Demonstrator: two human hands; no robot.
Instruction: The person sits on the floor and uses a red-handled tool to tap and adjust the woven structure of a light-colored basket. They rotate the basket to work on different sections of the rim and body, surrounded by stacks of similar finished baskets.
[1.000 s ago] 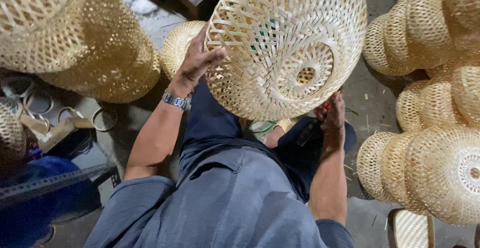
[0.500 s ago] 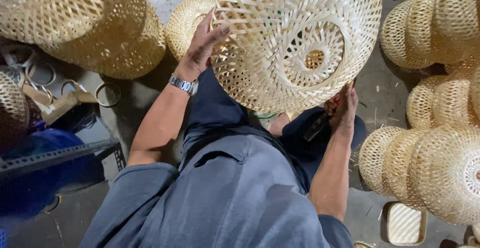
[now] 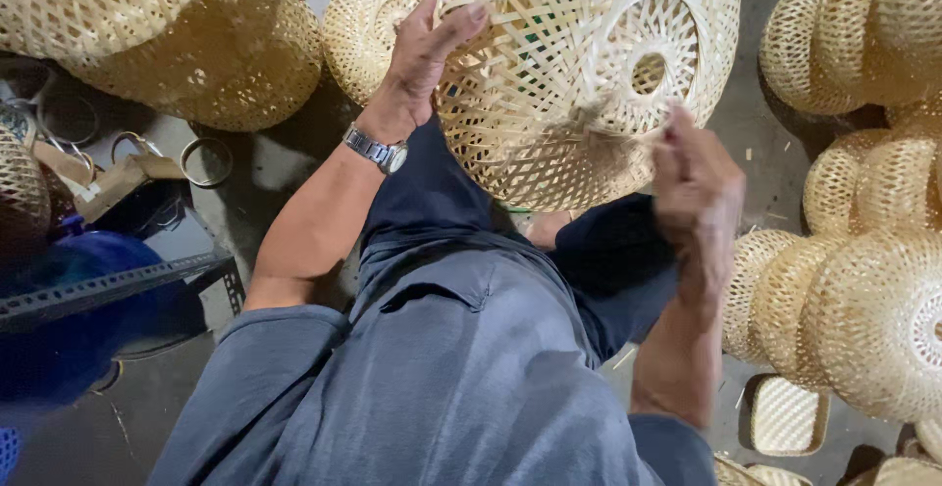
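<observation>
A view from above of a seated person in a grey shirt (image 3: 442,378) and dark trousers, working over a concrete floor (image 3: 265,172).

A large woven bamboo basket (image 3: 589,64), dome-shaped with an open lattice and a round hole at its centre, sits at about 12 o'clock, held above the person's knees and tipped so its outside faces the camera.

The left hand (image 3: 424,50) (with a metal wristwatch (image 3: 376,150) on the wrist) is at about 11 o'clock. Its fingers are spread and curled over the basket's left rim, gripping it.

The right hand (image 3: 692,177), at about 2 o'clock, is blurred. It is bunched into a loose fist just at the basket's lower right edge, beside loose strip ends; whether it grips anything cannot be told.

More baskets of the same weave lie around: a big stack (image 3: 167,25) at 10 o'clock, a smaller one (image 3: 368,15) behind the left hand, a pile (image 3: 863,35) at 1 o'clock, and a cluster (image 3: 854,309) at 4 o'clock.

At 9 o'clock lie metal rings (image 3: 206,160) and a blue object (image 3: 69,319) crossed by a perforated metal bar (image 3: 108,285).
</observation>
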